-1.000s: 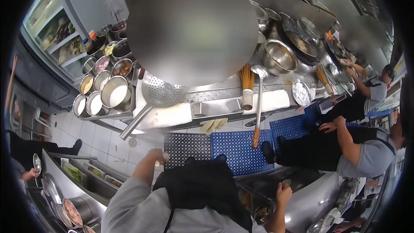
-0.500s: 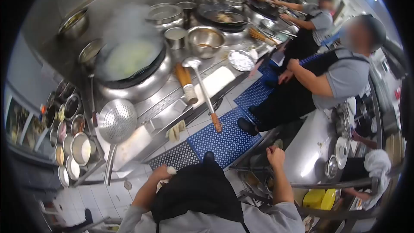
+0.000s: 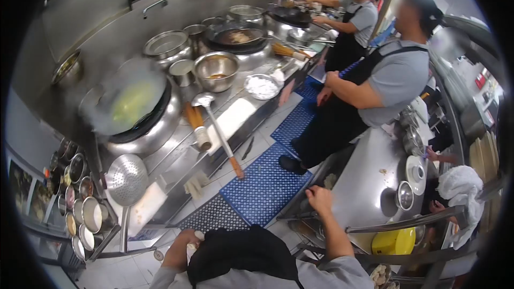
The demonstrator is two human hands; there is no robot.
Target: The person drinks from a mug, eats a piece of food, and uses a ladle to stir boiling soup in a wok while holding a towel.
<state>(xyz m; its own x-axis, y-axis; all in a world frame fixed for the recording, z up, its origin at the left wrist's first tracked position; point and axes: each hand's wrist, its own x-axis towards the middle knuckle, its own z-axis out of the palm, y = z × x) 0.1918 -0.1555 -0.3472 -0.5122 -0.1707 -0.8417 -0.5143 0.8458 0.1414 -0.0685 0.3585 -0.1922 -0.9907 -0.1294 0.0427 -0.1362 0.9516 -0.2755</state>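
Observation:
My left hand (image 3: 187, 237) is closed low beside my black apron, and a bit of white cloth (image 3: 191, 250) shows in its grip. My right hand (image 3: 320, 199), fingers curled and nothing visible in them, hangs over the near corner of the steel table. In front of me, a large wok (image 3: 134, 101) steams on its burner with a pale yellow-green content. A perforated strainer (image 3: 127, 179) and a long-handled ladle (image 3: 217, 123) lie on the cooktop edge beside a bamboo brush (image 3: 197, 126). Neither hand touches them.
A steel bowl (image 3: 217, 69) and a foil-lined dish (image 3: 262, 86) sit along the range. Several seasoning pots (image 3: 92, 215) stand at left. One co-worker (image 3: 369, 83) stands on the blue mat (image 3: 262, 182), another farther back. A yellow tub (image 3: 393, 242) is at lower right.
My view has turned right, so the range has shifted left in the picture. The nearer co-worker now appears more upright. My left hand still grips the cloth; my right hand remains curled.

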